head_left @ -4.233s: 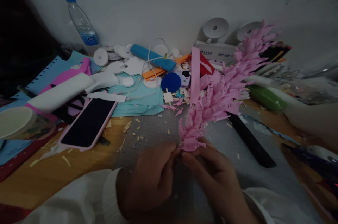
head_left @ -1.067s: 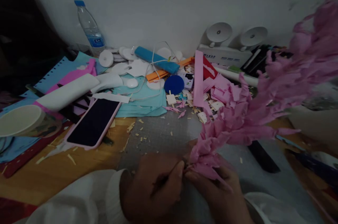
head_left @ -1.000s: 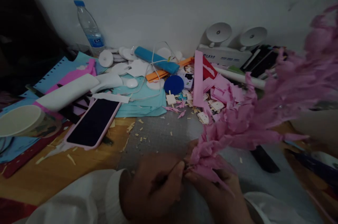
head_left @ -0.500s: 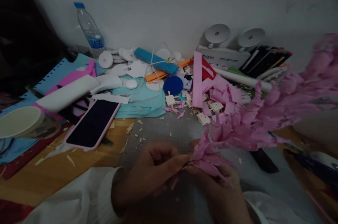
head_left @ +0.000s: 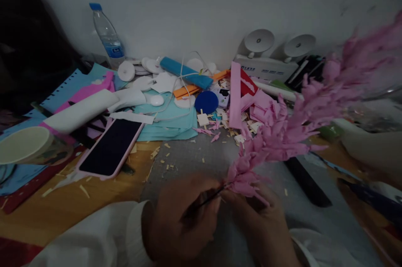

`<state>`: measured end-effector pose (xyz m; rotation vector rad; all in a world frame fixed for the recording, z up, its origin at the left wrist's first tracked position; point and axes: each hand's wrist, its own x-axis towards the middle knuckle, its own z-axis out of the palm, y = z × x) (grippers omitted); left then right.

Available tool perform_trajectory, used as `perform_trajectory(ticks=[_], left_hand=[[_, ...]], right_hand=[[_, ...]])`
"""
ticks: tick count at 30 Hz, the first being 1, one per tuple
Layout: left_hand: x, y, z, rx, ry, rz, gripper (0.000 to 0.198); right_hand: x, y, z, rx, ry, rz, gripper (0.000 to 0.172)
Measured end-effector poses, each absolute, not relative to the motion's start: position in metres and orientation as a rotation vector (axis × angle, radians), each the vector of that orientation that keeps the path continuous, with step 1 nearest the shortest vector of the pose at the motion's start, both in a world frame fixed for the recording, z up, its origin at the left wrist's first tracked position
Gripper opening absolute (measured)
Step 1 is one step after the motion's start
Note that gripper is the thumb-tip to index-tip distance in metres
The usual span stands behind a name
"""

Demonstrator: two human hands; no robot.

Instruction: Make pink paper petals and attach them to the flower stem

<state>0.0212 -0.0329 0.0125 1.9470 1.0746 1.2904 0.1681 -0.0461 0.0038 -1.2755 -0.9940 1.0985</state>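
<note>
Right of the phone [head_left: 109,147], we had our hands close together, left hand [head_left: 185,216] pinching a dark stem [head_left: 211,196], right hand [head_left: 260,223], nearer, clasping the foot of the pink spray [head_left: 276,137], whose long axis slanted up and away from the phone.

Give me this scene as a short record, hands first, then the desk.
Left hand: around a thin dark stem
Right hand: gripping the pink paper spray near its base
Pink paper spray: slants up to the right
Left side: phone, cup, water bottle
Middle: dark blue disc, teal paper sheets
Under the hands: gray mat
</note>
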Motion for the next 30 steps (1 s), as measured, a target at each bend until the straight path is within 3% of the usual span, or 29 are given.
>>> perform_trajectory(ticks=[19,25,30], left_hand=[[0.017,-0.034,0.009,2.371,1.093,1.365,0.018],[0.016,-0.036,0.007,2.334,1.027,1.313,0.027],[0.021,-0.037,0.013,1.955,1.139,1.212,0.029]], right_hand=[[0.168,-0.043,0.001,-1.171,-1.098,1.038,0.005],[0.166,-0.048,0.001,-1.226,-1.020,1.035,0.010],[0.169,-0.049,0.001,-1.279,-1.071,1.029,0.014]])
